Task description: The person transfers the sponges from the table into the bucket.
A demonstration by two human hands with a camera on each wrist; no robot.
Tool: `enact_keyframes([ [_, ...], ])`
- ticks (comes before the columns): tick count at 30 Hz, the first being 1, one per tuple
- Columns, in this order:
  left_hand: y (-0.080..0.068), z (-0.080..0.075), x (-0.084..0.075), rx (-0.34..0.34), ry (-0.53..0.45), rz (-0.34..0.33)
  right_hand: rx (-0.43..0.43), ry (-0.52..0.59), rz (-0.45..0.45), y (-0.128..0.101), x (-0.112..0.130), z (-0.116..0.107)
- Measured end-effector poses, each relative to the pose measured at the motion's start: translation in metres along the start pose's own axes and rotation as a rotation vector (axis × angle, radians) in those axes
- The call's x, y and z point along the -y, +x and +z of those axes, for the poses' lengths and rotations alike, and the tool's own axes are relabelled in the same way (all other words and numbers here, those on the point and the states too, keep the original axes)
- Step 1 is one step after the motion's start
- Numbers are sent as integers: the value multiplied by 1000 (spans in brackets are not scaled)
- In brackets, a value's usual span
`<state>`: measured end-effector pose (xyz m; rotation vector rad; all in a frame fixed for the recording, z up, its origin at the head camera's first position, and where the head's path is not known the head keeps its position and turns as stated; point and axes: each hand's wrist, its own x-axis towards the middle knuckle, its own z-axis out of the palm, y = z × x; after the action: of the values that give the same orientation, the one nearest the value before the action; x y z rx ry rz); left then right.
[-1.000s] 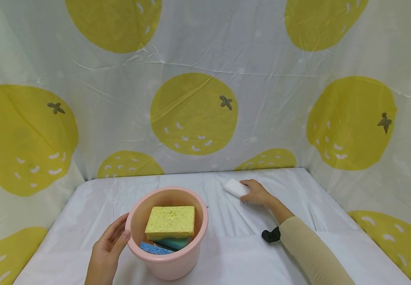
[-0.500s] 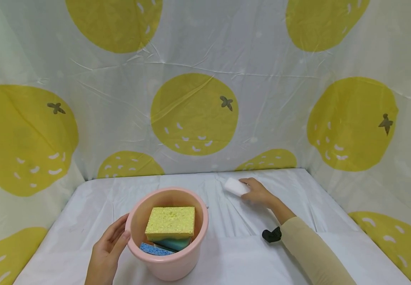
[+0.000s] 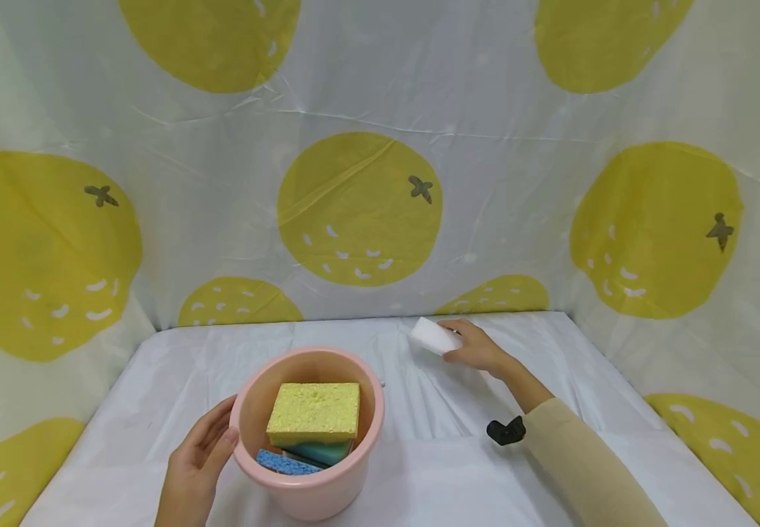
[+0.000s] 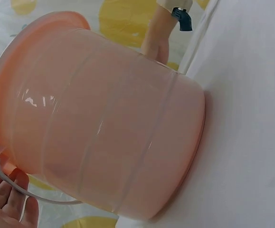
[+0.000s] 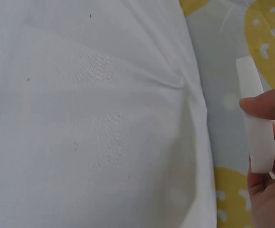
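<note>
A pink bucket stands on the white-covered table, holding a yellow sponge, a teal sponge and a blue sponge. My left hand holds its rim at the left, thumb at the lip; in the left wrist view, the fingers lie by the bucket's handle. Behind and right of the bucket, my right hand pinches a white block-shaped sponge between thumb and fingers. The right wrist view shows this white sponge edge-on, raised above the cloth.
White cloth with wrinkles covers the table. A curtain printed with yellow fruit encloses the back and both sides. A small black piece sits at the right sleeve.
My right hand has raised the white sponge off the cloth and tilted it. The left hand and the bucket have stayed in place.
</note>
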<state>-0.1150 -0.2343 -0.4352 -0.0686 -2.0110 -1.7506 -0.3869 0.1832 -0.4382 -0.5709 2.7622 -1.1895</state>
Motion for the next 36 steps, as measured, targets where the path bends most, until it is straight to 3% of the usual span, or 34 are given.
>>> enact_keyframes([
  [10,-2,1,3,10,31,-7,47,32,-103,-6,26,-3],
  [16,-3,2,1,8,26,22,93,22,-186,-14,52,-4],
  [23,0,3,-3,23,62,-33,109,-38,-304,-17,77,-5],
  [36,1,-2,-5,29,19,-46,155,-78,-476,-30,132,-2],
])
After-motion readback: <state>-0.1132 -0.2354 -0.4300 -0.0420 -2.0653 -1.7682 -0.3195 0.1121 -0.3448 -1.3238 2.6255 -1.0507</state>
